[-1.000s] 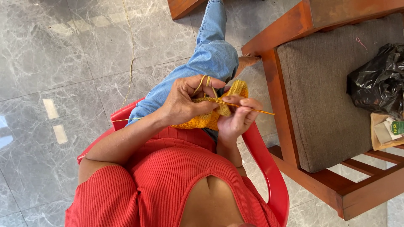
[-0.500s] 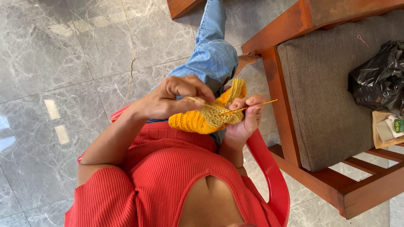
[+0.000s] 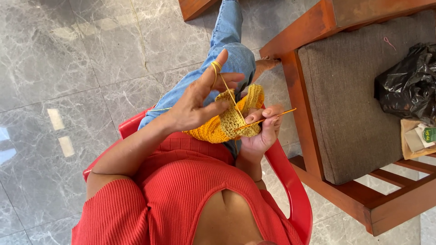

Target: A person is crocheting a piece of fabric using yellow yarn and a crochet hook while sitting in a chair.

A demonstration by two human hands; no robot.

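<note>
I sit on a red plastic chair (image 3: 290, 190) and hold a yellow crocheted piece (image 3: 222, 124) over my lap. My left hand (image 3: 200, 102) pinches the piece from the left, its index finger raised with yellow yarn (image 3: 217, 68) looped around it. A strand runs from that finger down to the piece. My right hand (image 3: 261, 131) grips an orange crochet hook (image 3: 270, 116), whose tip sits in the piece's right edge. My leg in blue jeans (image 3: 227, 50) stretches away beneath the work.
A wooden chair (image 3: 313, 136) with a grey-brown cushion (image 3: 349, 104) stands close on my right. On it lie a black plastic bag (image 3: 408, 84) and a small box (image 3: 418, 138). Grey marble floor tiles (image 3: 68, 68) spread to the left.
My left hand has lifted and opened its index finger, pulling the yarn strand taut upward. The right hand with the hook has shifted slightly lower against the piece.
</note>
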